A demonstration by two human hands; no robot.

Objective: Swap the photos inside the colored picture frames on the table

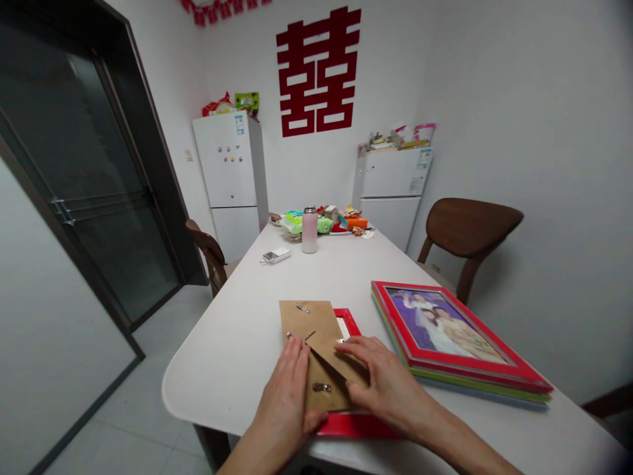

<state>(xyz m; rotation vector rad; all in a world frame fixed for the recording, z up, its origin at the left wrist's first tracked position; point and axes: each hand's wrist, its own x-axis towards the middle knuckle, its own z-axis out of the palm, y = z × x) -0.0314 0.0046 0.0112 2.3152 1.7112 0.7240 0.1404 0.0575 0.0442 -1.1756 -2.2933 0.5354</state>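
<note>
A red picture frame (349, 321) lies face down on the white table (237, 330), with its brown cardboard backing (306, 320) lying askew over it. A cardboard stand flap (329, 353) sticks out from the backing. My left hand (287, 389) lies flat on the backing's left edge, fingers stretched out. My right hand (383, 376) rests on the flap and the backing's right side, fingers extended and pressing down. Small metal clips (321, 387) show on the backing between my hands.
A stack of framed photos (455, 336) with red and green frames lies to the right. Farther back stand a pink bottle (309, 229), a small white device (277, 256) and a pile of snacks (326, 221). Wooden chairs (467, 231) flank the table; two white fridges stand behind.
</note>
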